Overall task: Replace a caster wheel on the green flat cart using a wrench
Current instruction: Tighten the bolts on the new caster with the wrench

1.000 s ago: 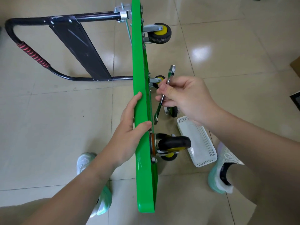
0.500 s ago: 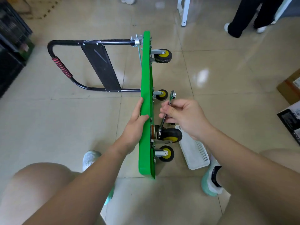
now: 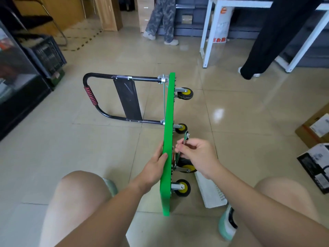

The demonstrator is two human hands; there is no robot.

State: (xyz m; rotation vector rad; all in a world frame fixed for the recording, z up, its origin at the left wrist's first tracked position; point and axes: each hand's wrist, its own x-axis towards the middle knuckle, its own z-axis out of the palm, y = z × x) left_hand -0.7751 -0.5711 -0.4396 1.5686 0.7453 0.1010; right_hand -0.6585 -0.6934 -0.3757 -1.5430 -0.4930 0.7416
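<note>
Head view, centre: left hand (image 3: 154,165) grips upended green flat cart (image 3: 168,122); right hand (image 3: 199,155) pinches silver metal wrench (image 3: 186,137); seat it squarely.

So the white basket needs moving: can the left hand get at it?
Probably not directly: the left hand grips the upended green deck, which stands between it and the white basket on the wheel side. The right hand is nearer, but holds the wrench.

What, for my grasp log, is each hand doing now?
Left hand: grips the green cart by its edge.
Right hand: holds the wrench.
</note>
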